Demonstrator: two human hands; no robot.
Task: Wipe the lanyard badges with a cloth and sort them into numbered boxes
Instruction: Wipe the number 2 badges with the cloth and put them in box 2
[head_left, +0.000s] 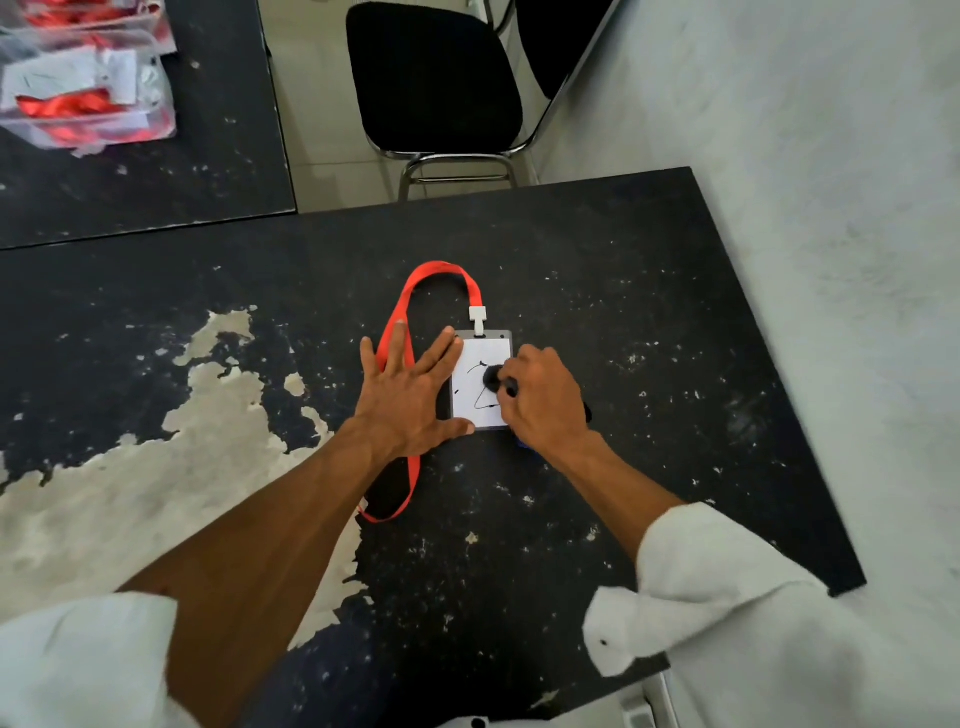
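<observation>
Badge (478, 410): clear holder w/ white card, black scribbles, flat near worktop centre. Red lanyard (439, 267) clipped to its far end, looped twd far edge, then back twd near edge. Dark cloth (491, 379) pressed on card. Clear boxes (88, 88) w/ red lanyards: 2nd table, far left.

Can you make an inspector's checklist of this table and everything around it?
Surface: black table, paint worn off in pale patches on the left.
Job's things: badge with red lanyard lying flat; clear boxes holding red straps on the far table.
Clutter: small blue thing under the right wrist, unclear what.
Hands: left hand flat, pressing on the lanyard beside the badge; right hand grips a dark thing on the badge, maybe the cloth.
Cables: nothing seen.
Surroundings: black chair, pale wall.
</observation>
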